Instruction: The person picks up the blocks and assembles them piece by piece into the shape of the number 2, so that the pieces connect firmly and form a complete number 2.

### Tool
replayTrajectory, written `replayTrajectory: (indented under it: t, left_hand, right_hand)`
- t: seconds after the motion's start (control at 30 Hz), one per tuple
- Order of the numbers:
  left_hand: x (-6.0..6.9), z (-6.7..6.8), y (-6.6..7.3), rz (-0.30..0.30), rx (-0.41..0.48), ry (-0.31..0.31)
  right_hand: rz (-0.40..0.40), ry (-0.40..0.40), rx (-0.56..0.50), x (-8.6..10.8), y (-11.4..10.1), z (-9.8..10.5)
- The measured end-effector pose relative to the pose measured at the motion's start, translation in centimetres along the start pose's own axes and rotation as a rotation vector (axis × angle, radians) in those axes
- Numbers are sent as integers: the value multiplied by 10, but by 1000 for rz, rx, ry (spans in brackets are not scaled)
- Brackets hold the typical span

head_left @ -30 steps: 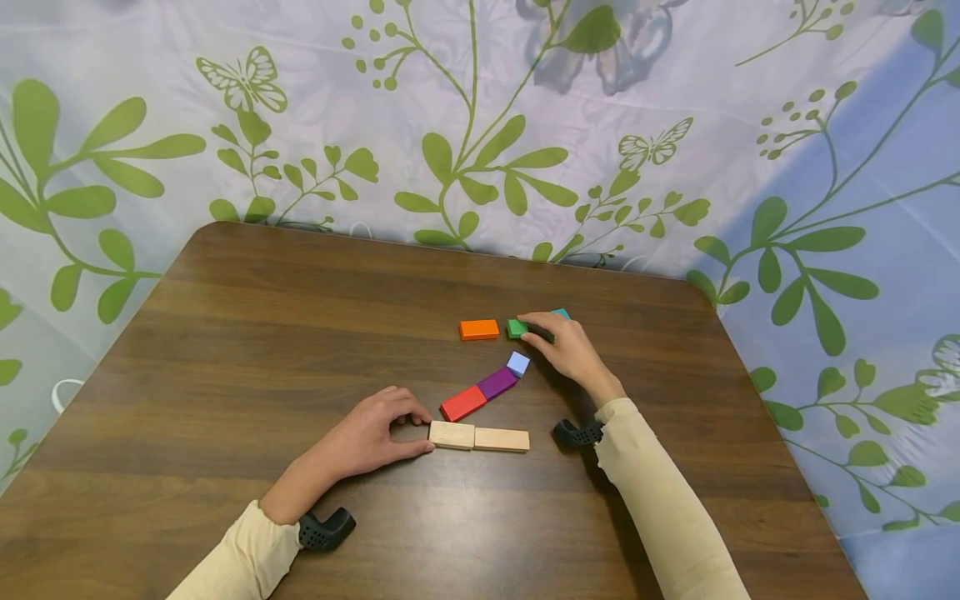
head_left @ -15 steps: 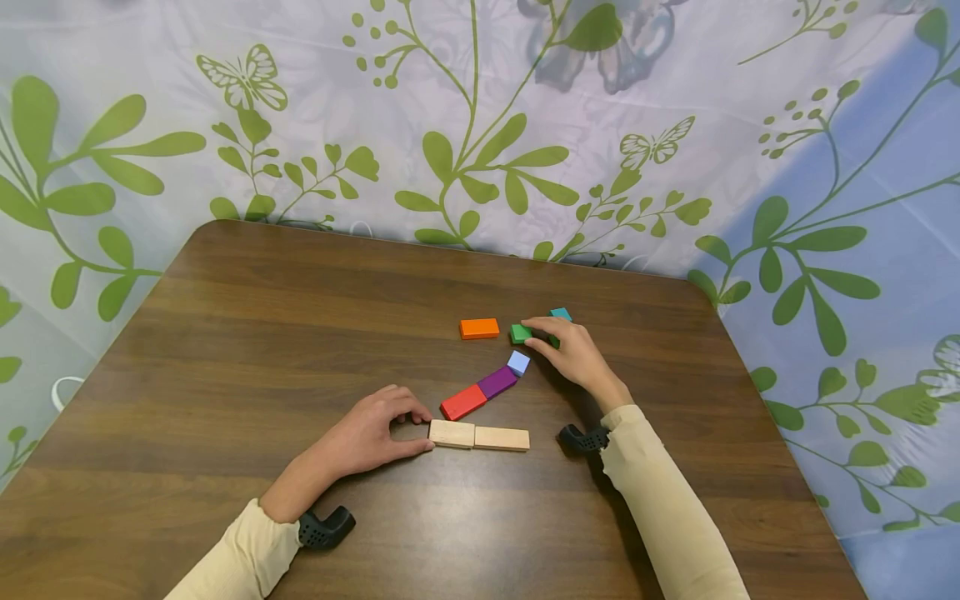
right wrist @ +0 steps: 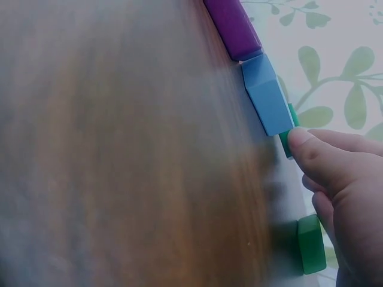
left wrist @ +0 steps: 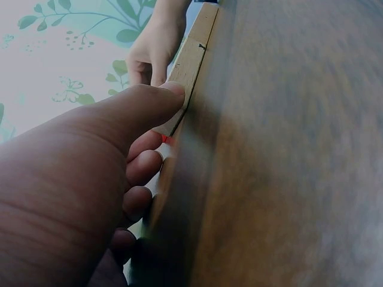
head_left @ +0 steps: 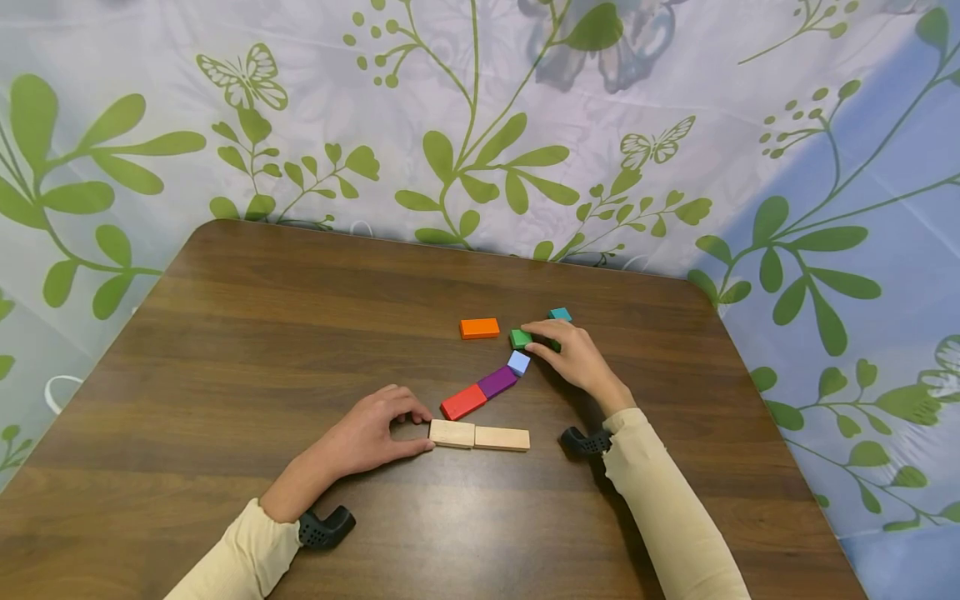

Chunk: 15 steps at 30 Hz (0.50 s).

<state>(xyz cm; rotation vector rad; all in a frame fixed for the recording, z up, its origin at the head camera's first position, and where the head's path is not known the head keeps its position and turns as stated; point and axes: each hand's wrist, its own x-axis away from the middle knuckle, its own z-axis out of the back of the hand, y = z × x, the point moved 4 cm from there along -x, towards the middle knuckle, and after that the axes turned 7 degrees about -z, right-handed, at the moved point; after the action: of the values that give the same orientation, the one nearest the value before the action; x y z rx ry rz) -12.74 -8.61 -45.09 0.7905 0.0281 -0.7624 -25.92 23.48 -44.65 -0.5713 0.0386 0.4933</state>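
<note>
Where the right hand (head_left: 573, 355) pinches, a green block (head_left: 519, 339) lies.

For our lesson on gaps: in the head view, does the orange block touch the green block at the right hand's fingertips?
No, wood-grain tabletop shows between the orange block and that green block.

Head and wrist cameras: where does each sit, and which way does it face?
Head: on the head, facing forward and down at the table; left hand, right hand and sleeves show.
Left wrist: worn there, facing past the left hand at pale wooden blocks; the right hand shows beyond.
Right wrist: worn there, facing past the right hand at a pinched green block, blue block and purple block.
Shared: head and right wrist both show the purple block.
</note>
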Motion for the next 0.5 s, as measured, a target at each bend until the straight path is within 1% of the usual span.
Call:
replayTrajectory:
  t: [0.3, 0.5]
  left_hand:
    - [0, -1, -2, 2, -1, -4]
    - [0, 0, -2, 12, 5, -16]
  right_hand:
    - [36, 8, 2, 1, -1, -1]
    - [31, -1, 9, 1, -3, 0]
